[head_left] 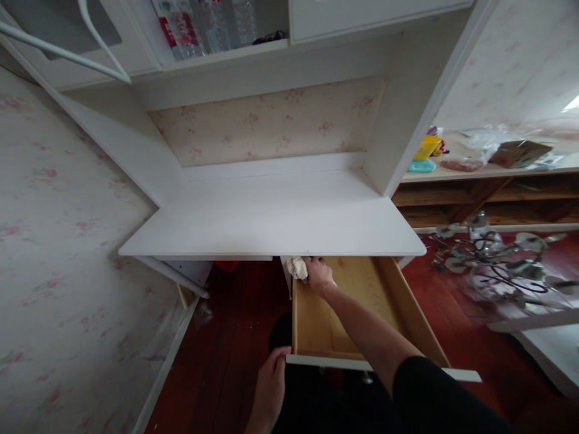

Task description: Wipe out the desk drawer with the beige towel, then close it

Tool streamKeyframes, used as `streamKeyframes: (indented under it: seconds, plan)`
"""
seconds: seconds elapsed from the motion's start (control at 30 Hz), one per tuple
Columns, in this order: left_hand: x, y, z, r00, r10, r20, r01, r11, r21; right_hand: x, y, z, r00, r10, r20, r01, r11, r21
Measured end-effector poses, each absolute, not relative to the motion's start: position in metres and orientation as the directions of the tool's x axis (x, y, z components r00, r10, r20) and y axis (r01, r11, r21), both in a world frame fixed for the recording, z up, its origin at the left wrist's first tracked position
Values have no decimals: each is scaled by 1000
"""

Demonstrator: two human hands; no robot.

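A wooden drawer (362, 325) with a white front is pulled out from under the white desk (280, 211). My right hand (319, 272) reaches into its back left part, closed on a crumpled whitish cloth (297, 267). The cloth lies at the drawer's left side wall, close under the desktop edge. My left hand (272, 375) grips the left end of the drawer front, fingers curled over its corner. The drawer's bare wooden bottom shows to the right of my right arm.
Above the desk, a hutch shelf (226, 55) holds several plastic bottles (215, 27). On the red floor (226, 355) at right lies a chandelier (502, 259). Behind it, a low wooden shelf (434, 194) bears a cardboard box (520, 154) and a yellow container (426, 146). A flowered wall (58, 253) stands left.
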State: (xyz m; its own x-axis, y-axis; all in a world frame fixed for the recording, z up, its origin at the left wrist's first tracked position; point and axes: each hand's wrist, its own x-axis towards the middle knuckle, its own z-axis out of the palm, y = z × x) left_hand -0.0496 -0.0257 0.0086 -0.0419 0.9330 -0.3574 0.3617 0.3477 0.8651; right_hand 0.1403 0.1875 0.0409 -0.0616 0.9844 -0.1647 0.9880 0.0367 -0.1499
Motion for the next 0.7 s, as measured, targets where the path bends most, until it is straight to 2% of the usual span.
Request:
streamKeyframes:
  seconds: [0.17,0.23,0.3,0.47,0.6,0.7]
  plan:
    - [-44,-41,8,-200,956,-215,427,283,859,172,155,56,-253,959,-129,946,217,-241]
    - [-40,-51,8,-228,942,-246,436,325,839,192,134,63,-317,944,-93,904,271,-330]
    - [-32,-60,10,-175,944,-281,442,330,834,215,113,70,-304,952,-41,848,251,-466]
    - [-14,-63,18,53,976,-210,463,162,872,280,73,92,-23,999,36,605,43,-795]
    - [-11,-50,18,79,973,-218,529,144,837,331,42,115,340,935,-105,307,-216,-927]
    - [-11,-35,13,109,974,-197,537,109,837,359,16,135,535,828,-169,14,-209,-978]
